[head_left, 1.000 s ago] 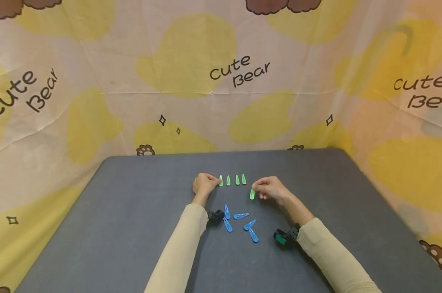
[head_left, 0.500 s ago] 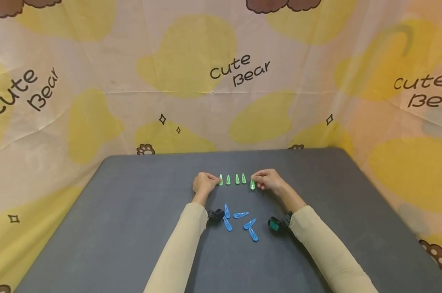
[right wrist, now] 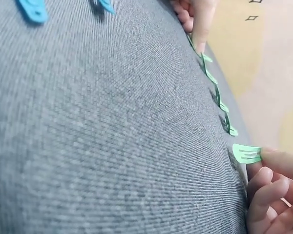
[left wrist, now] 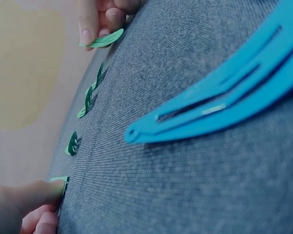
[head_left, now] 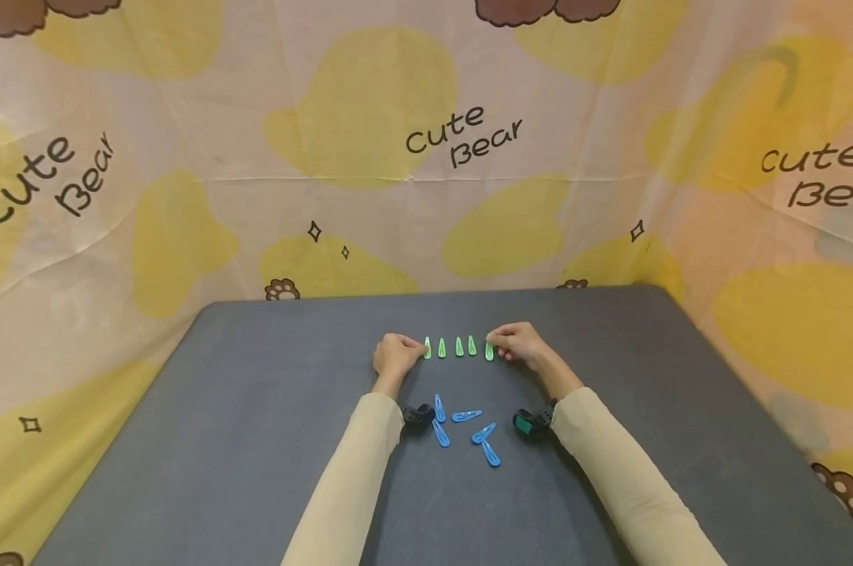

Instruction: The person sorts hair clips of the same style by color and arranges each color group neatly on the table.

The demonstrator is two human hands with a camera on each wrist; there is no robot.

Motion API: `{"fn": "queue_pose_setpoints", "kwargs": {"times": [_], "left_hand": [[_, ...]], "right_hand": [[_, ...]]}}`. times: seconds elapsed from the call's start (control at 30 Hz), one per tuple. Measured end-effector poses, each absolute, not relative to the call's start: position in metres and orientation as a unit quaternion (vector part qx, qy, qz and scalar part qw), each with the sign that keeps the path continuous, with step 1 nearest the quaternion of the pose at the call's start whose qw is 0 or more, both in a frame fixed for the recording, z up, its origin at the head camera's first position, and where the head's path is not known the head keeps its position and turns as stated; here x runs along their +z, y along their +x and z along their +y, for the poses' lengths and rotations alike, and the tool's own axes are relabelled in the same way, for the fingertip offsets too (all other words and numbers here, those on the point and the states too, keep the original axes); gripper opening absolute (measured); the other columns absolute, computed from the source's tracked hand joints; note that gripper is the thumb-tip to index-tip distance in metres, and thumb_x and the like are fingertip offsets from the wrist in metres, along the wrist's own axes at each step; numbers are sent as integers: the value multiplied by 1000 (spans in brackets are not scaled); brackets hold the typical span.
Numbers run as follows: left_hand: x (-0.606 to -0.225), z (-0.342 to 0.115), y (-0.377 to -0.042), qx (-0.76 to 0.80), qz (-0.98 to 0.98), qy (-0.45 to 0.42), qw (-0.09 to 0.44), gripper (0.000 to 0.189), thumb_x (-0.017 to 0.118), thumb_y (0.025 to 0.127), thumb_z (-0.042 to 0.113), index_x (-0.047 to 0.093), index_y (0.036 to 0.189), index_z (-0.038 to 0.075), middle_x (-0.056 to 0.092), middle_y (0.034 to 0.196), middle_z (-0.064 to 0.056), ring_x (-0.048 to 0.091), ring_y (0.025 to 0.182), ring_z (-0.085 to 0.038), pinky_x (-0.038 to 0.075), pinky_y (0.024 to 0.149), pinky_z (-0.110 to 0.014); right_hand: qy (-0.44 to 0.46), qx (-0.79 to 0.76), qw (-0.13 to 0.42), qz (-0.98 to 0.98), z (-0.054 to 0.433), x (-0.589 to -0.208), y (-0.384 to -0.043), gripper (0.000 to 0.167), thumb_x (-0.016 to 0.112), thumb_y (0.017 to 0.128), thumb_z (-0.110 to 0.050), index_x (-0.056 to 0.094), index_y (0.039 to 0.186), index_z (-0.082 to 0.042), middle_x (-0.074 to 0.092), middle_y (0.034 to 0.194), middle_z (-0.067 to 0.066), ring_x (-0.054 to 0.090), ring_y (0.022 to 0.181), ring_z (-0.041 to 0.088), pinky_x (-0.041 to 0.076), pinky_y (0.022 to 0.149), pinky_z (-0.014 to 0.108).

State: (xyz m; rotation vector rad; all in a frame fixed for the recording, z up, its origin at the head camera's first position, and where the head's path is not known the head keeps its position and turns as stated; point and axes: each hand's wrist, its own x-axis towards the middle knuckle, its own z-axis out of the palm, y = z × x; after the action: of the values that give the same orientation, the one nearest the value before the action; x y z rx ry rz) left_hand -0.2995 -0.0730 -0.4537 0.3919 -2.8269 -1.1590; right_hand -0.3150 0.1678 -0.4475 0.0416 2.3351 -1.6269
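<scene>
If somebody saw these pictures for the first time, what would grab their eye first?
Probably the big yellow-patched backdrop lettered "cute Bear", behind the gray table. Next, the row of five green hair clips toward the table's far side, the left hand touching its leftmost clip and the right hand pinching its rightmost clip. Nearer the person, five blue clips lie scattered.

Three middle clips (head_left: 459, 347) lie on table (head_left: 256, 472), between fingertips of left hand (head_left: 395, 355) and right hand (head_left: 520, 346). Left end clip (head_left: 428, 348) at left fingertips, right end clip (head_left: 489, 351) at right; all five in a row. Five loose clips (head_left: 467, 416) nearer the person than fingers. Cloth (head_left: 369, 102) behind table, beyond fingers.
</scene>
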Motion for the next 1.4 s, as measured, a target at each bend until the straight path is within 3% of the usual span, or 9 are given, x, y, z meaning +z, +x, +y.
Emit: {"fn": "queue_pose_setpoints", "kwargs": {"times": [1.4], "left_hand": [[-453, -71, -300, -379, -915, 133, 36, 18, 77, 78, 28, 79, 78, 11, 78, 88, -6, 70, 81, -26, 51, 73, -37]], "right_hand": [[44, -504, 105, 856, 158, -454, -326, 26, 66, 91, -17, 70, 105, 4, 58, 63, -6, 51, 46, 2, 37, 48, 18]]}}
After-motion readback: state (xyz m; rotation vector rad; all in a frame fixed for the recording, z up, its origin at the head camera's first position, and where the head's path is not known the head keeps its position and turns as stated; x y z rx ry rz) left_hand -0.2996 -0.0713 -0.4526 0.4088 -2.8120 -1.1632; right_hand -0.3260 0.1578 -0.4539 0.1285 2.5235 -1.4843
